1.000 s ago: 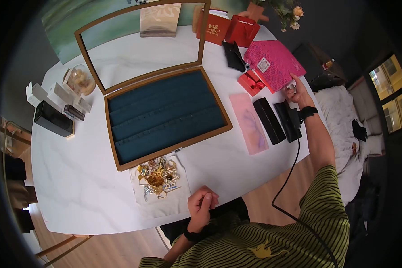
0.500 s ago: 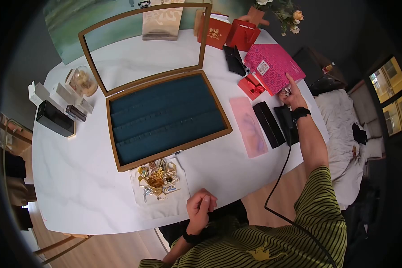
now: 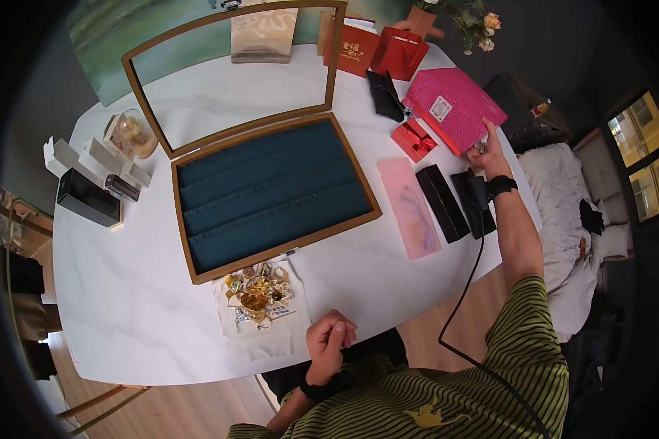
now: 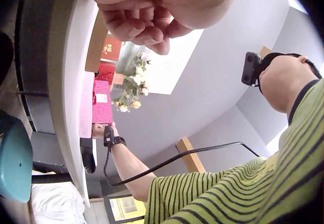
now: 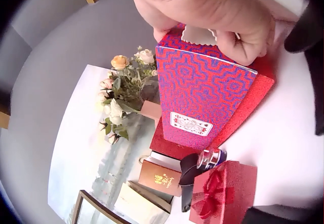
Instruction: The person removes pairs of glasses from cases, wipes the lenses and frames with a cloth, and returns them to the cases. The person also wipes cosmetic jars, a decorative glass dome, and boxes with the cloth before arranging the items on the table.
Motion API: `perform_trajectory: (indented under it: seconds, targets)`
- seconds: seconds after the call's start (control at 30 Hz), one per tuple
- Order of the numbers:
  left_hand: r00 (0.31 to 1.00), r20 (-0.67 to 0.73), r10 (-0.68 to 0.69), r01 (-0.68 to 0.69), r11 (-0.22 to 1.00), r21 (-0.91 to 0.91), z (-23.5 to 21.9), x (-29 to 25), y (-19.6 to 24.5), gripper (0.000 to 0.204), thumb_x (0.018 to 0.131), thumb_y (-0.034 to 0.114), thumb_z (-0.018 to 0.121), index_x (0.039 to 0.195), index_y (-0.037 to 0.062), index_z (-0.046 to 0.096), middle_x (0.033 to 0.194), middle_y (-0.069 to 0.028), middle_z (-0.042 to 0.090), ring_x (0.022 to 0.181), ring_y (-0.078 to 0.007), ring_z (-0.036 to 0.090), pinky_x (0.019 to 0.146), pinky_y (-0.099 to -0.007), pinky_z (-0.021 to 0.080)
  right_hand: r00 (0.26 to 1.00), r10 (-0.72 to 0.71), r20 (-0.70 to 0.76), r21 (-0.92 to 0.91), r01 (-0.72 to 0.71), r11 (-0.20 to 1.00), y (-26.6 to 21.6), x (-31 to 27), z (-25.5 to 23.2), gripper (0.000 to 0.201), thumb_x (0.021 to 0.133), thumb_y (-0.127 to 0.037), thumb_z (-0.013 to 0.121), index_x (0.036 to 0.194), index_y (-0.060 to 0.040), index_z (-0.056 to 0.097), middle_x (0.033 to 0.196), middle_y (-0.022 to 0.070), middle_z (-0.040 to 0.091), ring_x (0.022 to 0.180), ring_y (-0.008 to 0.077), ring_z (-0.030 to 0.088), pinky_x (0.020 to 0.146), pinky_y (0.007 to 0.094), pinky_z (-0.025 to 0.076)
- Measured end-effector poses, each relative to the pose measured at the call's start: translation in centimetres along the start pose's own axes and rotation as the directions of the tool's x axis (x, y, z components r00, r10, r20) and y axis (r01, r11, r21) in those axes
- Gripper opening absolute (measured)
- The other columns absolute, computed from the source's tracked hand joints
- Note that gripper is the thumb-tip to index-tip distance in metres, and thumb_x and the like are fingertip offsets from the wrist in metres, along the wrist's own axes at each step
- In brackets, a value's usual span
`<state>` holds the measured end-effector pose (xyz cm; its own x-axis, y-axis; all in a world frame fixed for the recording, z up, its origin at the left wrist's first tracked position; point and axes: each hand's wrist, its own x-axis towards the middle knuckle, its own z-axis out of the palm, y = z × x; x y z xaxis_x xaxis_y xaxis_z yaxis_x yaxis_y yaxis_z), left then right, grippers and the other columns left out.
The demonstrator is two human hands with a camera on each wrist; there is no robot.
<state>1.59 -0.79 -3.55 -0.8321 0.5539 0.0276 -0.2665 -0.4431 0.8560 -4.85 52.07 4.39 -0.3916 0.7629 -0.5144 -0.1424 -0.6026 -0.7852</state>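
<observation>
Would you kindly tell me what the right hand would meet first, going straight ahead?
Probably the pink box, since the right hand grips its near end and the rest lies ahead; depth is uncertain.

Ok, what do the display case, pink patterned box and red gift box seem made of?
Display case: frame probably wood, smooth and brown; dark teal lining likely matte fabric, showing no shine.
Pink patterned box: likely cardboard, given its crisp edges and flat, printed faces.
Red gift box: probably card, with stiff, squared sides; its bow looks like glossy ribbon.

Flowers (image 3: 492,22): peach and white, head view's 1 o'clock
Bed (image 3: 553,234): rumpled, 3 o'clock
Painting (image 3: 106,55): greenish, 10 o'clock
</observation>
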Motion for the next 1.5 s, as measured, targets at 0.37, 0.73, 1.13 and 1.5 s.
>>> perform_trajectory:
  seconds: [0.37,0.73,1.13,1.5]
  targets:
    - [0.999,0.021,-0.029,0.028,0.998,0.052,-0.2,-0.4,-0.3,0.021,0.095,0.007,0.045,0.082,-0.0004,0.059,0.069,-0.0044,0.053,0.052,-0.0062,0.044,0.049,-0.0209,0.036,0.969,0.136,0.208,-0.092,-0.120,0.989,-0.7,4.4,-7.0,0.049,0.075,-0.042,0.075,0.085,-0.0020,0.048,0.064,0.0065,0.052,0.046,0.0135,0.043,0.038,0.0224,0.030]
    - [0.960,0.221,0.172,-0.252,0.874,0.416,-5.4,-1.8,11.7,0.007,0.088,0.009,0.060,0.085,0.0037,0.063,0.077,-0.0072,0.061,0.064,-0.0216,0.059,0.057,-0.0292,0.045,0.874,-0.163,0.459,0.045,0.160,0.986,9.8,-21.6,-3.4,0.014,0.095,-0.020,0.053,0.094,-0.0068,0.054,0.067,-0.0034,0.035,0.052,0.0044,0.031,0.039,0.0187,0.026]
    - [0.518,-0.388,0.762,0.080,0.409,0.909,-27.4,16.5,25.8,0.084,0.069,0.038,0.081,0.124,-0.0095,0.040,0.120,-0.0189,0.051,0.108,-0.0262,0.053,0.090,-0.0350,0.044,0.444,-0.022,0.896,-0.350,0.735,0.581,26.1,-30.2,-4.1,0.020,0.077,0.000,0.063,0.065,-0.0013,0.047,0.053,0.0014,0.043,0.047,0.0076,0.037,0.044,0.0250,0.028]
    - [0.482,-0.515,0.709,0.094,0.543,0.834,-29.9,21.4,26.6,0.054,0.071,0.028,0.080,0.109,-0.0033,0.058,0.104,-0.0097,0.064,0.096,-0.0168,0.058,0.087,-0.0299,0.043,0.491,-0.076,0.868,-0.334,0.690,0.642,26.3,-29.7,-4.7,0.023,0.079,0.000,0.062,0.063,-0.0019,0.045,0.051,0.0017,0.039,0.047,0.0068,0.033,0.044,0.0239,0.026]
